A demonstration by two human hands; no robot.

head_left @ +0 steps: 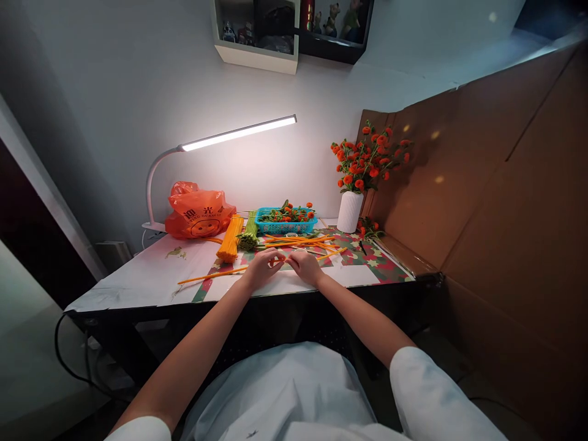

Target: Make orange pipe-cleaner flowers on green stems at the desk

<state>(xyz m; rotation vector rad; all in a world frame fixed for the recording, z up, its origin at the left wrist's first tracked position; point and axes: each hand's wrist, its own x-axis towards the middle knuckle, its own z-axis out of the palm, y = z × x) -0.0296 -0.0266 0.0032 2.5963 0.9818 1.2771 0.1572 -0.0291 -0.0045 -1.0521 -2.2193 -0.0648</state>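
My left hand (pixel 264 267) and my right hand (pixel 305 266) meet just above the table's front edge, fingertips almost touching. Both are closed in a pinch on an orange pipe cleaner. One orange length (pixel 211 277) sticks out to the left past my left hand, and another (pixel 334 252) shows beyond my right hand. Whether these are one piece is hidden by the fingers. A bit of orange shows between the fingertips. Just behind the hands, several loose orange pipe cleaners (pixel 303 241) lie across one another.
Behind stand an orange pipe cleaner bundle (pixel 230 240), a green bundle (pixel 249 231), a blue basket (pixel 285 228) of orange flowers and a red plastic bag (pixel 201 211). A white vase (pixel 350 212) holds flowers. A lamp (pixel 239 133) arches overhead; cardboard (pixel 496 177) walls the right.
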